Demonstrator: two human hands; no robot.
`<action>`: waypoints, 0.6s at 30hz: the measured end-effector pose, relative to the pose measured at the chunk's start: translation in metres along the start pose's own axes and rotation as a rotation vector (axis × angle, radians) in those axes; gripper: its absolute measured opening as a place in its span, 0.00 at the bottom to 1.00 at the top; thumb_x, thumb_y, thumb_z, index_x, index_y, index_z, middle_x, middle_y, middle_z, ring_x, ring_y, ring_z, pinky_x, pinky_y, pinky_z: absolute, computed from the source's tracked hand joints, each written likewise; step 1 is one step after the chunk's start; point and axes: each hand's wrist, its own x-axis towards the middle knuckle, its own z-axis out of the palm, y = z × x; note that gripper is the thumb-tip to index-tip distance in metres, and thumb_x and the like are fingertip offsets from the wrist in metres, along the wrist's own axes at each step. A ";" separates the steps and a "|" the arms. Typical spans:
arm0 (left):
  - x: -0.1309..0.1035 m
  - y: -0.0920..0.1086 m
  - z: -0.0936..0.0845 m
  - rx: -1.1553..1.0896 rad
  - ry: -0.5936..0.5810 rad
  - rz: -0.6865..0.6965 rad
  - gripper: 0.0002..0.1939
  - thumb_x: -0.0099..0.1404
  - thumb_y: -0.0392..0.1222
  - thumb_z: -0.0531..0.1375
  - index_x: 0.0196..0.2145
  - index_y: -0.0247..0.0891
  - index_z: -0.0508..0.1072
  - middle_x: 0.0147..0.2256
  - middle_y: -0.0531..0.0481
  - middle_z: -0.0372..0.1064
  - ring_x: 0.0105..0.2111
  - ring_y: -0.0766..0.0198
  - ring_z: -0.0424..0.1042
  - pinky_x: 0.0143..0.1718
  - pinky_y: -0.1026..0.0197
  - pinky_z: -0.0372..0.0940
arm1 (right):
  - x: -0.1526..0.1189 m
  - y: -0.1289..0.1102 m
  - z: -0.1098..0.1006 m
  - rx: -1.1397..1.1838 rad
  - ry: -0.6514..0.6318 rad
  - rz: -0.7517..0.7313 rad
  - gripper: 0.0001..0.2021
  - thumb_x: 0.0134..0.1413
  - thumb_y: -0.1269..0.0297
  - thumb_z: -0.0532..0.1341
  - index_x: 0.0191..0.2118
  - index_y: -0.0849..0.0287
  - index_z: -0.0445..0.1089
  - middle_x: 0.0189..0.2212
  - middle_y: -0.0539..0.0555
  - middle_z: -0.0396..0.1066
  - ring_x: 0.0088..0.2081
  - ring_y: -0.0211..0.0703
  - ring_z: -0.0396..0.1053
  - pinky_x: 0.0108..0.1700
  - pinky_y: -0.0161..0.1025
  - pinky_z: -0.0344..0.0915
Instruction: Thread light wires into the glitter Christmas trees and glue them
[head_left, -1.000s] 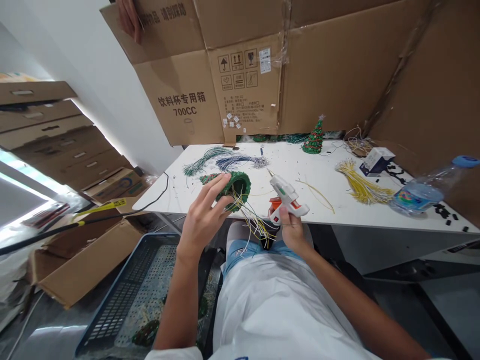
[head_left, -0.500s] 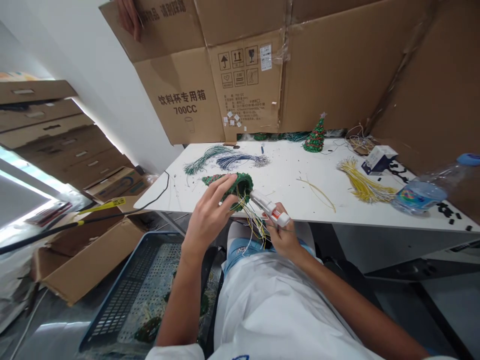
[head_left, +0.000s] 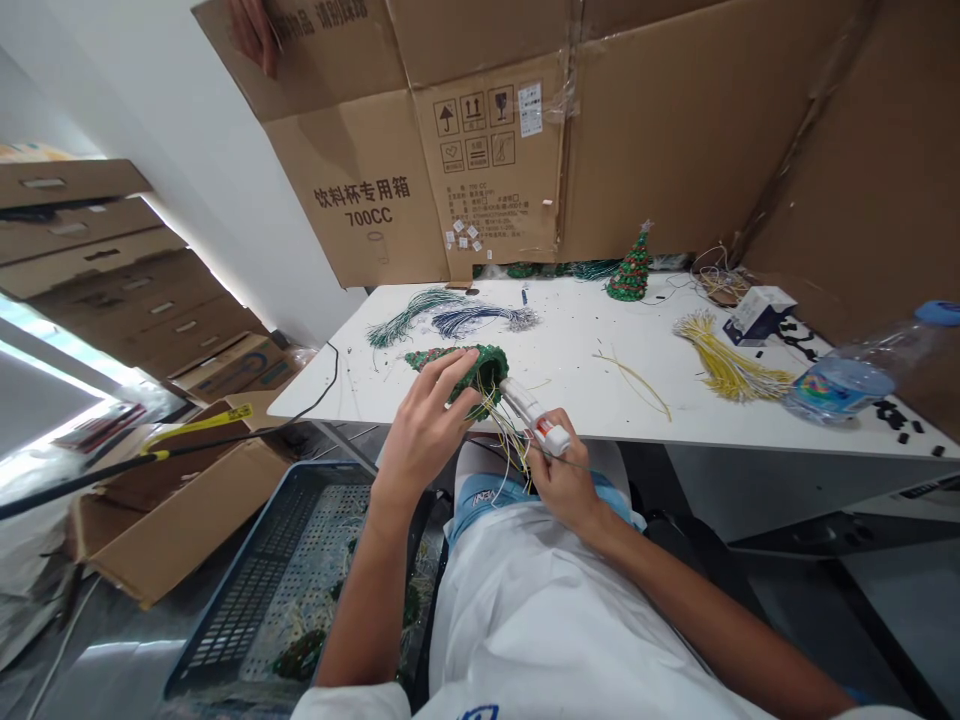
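Left grip (head_left: 427, 420) holds tree (head_left: 493, 358) lengthwise sideways, tip left; right grip (head_left: 562, 475) clasps glue gun (head_left: 529, 408), seemingly aimed inside.

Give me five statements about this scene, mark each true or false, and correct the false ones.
1. The left hand holds a green tree tipped on its side. True.
2. The right hand is empty. False: it grips a white glue gun.
3. The glue gun's front end is at the tree's open base. True.
4. A second tree lies toppled on the table. False: it stands upright near the cardboard.
5. The yellow wire bundle lies beside the plastic bottle. True.
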 end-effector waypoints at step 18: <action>0.003 0.002 -0.001 0.054 0.009 0.030 0.13 0.69 0.21 0.62 0.43 0.39 0.72 0.66 0.33 0.73 0.67 0.42 0.73 0.64 0.38 0.77 | -0.003 0.006 0.007 -0.012 0.091 -0.058 0.04 0.70 0.68 0.57 0.41 0.52 0.66 0.39 0.52 0.66 0.37 0.45 0.69 0.42 0.43 0.68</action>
